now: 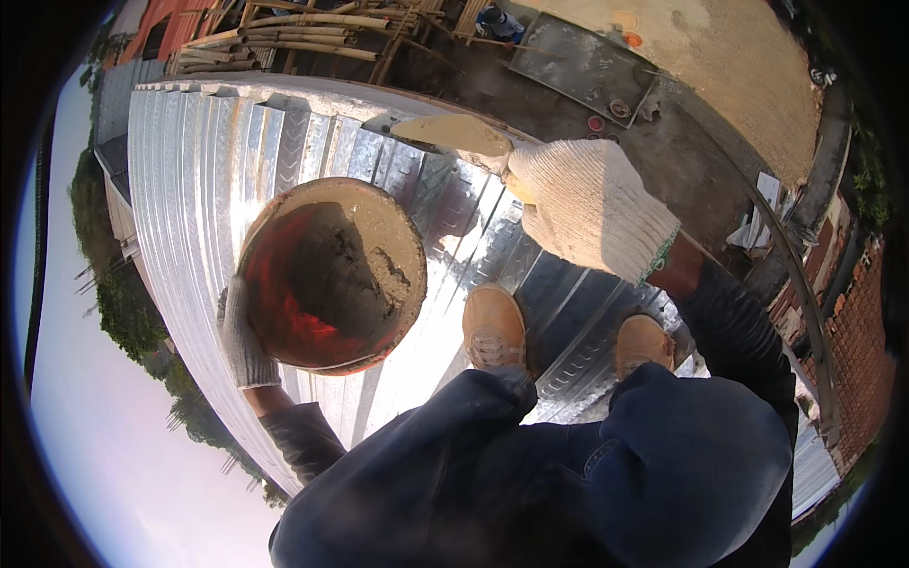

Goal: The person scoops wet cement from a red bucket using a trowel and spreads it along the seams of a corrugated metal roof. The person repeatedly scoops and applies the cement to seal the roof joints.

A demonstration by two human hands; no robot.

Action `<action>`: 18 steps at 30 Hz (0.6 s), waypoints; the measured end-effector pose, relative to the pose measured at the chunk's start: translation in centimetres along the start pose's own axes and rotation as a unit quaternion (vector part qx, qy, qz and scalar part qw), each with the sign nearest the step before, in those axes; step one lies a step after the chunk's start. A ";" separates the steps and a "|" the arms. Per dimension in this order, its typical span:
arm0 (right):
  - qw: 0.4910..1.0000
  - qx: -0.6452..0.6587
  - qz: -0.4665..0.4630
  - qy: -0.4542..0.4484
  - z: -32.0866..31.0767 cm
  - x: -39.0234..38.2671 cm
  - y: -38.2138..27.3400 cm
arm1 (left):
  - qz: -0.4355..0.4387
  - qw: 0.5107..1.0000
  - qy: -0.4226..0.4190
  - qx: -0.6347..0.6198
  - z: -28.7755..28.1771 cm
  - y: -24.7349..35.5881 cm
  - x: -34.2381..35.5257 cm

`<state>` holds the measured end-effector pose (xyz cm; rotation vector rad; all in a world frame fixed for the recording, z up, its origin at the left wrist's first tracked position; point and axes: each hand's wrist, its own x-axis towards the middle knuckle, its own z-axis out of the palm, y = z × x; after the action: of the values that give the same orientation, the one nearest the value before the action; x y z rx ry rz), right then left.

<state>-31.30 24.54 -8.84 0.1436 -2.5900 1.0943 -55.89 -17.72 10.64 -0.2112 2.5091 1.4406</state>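
My left hand (243, 336), in a knitted white glove, grips the side of a red bucket (314, 327) coated inside with grey mortar (379, 265). My right hand (592, 208), gloved the same way, is closed on the handle of a trowel (454, 134). The trowel's mortar-smeared blade lies over a pale concrete ledge (365, 121) that runs along the top ends of the corrugated metal roofing (180, 189). My tan shoes (494, 322) stand on the metal below my right hand.
Below the roof edge are stacked bamboo poles (284, 38), a person (502, 28), a grey mixing tray (578, 66), small red buckets (596, 124) and sand (748, 85). At the right are brick walls (857, 350); at the left, trees (133, 312) stand beyond the roof's edge.
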 end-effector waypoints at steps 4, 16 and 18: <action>0.975 0.038 0.134 -0.172 -5.1 -0.1 -3.5 | -0.005 1.000 -0.008 -0.005 4.7 0.7 -0.5; 0.935 0.150 0.101 -0.305 -2.5 0.8 -5.7 | 0.025 0.994 -0.001 0.109 11.2 5.7 -5.8; 0.934 0.156 0.090 -0.310 -1.8 1.1 -5.9 | 0.030 0.993 0.026 0.110 11.2 5.7 -6.0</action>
<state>-30.59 21.68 -3.29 0.3856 -2.9826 1.7651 -50.03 -5.13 11.61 -0.1367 2.7126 1.1802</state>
